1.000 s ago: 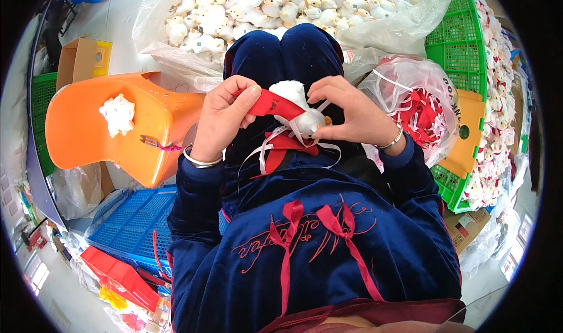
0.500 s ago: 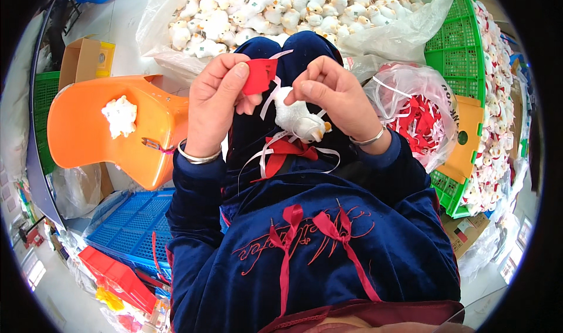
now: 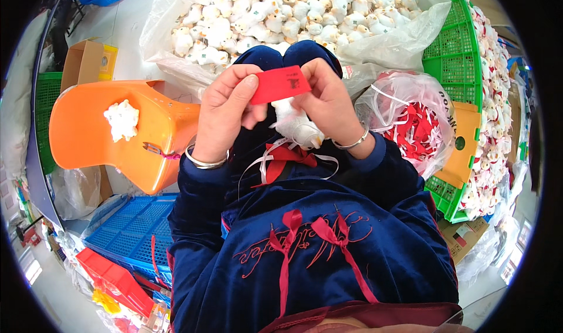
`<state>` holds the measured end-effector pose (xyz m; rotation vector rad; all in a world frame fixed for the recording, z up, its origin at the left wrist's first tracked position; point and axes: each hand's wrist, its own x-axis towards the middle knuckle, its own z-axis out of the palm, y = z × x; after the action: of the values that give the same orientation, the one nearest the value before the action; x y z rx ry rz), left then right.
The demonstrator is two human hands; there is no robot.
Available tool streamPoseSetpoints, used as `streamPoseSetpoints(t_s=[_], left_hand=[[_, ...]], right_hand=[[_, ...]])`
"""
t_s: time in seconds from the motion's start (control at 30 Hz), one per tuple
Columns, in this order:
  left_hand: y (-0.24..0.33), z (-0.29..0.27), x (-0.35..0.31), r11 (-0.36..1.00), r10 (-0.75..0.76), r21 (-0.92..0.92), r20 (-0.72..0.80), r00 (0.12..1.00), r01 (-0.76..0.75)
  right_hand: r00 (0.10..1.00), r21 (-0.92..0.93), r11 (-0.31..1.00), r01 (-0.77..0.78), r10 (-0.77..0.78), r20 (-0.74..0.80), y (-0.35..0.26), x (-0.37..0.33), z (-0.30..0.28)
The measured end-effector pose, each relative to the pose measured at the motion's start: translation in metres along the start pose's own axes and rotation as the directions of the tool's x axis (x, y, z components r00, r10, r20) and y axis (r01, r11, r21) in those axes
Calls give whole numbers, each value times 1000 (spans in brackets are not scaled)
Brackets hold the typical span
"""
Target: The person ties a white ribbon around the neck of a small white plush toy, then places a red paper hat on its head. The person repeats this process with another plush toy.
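Stretched flat between my hands is a small red cloth piece (image 3: 285, 85) with dark print on it. My left hand (image 3: 224, 104) pinches its left end between thumb and fingers. At its right end, my right hand (image 3: 329, 101) grips the edge with the fingertips. Below the cloth, a white plush bird (image 3: 295, 127) lies on my lap, partly covered by the cloth and my right hand. Nearer my waist, more red cloth (image 3: 284, 157) with white ribbons rests on the dark blue velvet.
Ahead lies a large clear bag (image 3: 158, 36) full of white plush birds. An orange chair (image 3: 76, 124) at left holds a white plush toy (image 3: 122, 120) and small snips (image 3: 153, 149). At right are a plastic bag (image 3: 375, 98) of red pieces and green crates (image 3: 451, 57). Blue crates (image 3: 132, 230) stand lower left.
My right hand has moved left to the red cloth and taken its right end. The cloth, earlier folded in my left hand, is now spread out. A white ribbon no longer shows beside it.
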<state>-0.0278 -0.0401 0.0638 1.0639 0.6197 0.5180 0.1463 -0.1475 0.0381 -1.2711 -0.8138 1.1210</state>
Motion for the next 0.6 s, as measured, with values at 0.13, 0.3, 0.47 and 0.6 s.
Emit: streamPoseSetpoints(t_s=[0.13, 0.3, 0.47, 0.6], left_hand=[[1, -21, 2, 985, -100, 140, -27, 995, 103], [-17, -36, 13, 607, 292, 788, -99, 951, -104], [-16, 11, 5, 411, 501, 808, 185, 845, -421], [-32, 28, 10, 387, 415, 851, 183, 891, -355]], right_hand=[[992, -218, 971, 97, -77, 100, -8, 3, -17], [979, -620, 780, 84, 51, 196, -29, 5, -31], [989, -731, 676, 90, 26, 146, -34, 13, -30], [989, -729, 675, 114, -10, 146, -33, 15, -27]])
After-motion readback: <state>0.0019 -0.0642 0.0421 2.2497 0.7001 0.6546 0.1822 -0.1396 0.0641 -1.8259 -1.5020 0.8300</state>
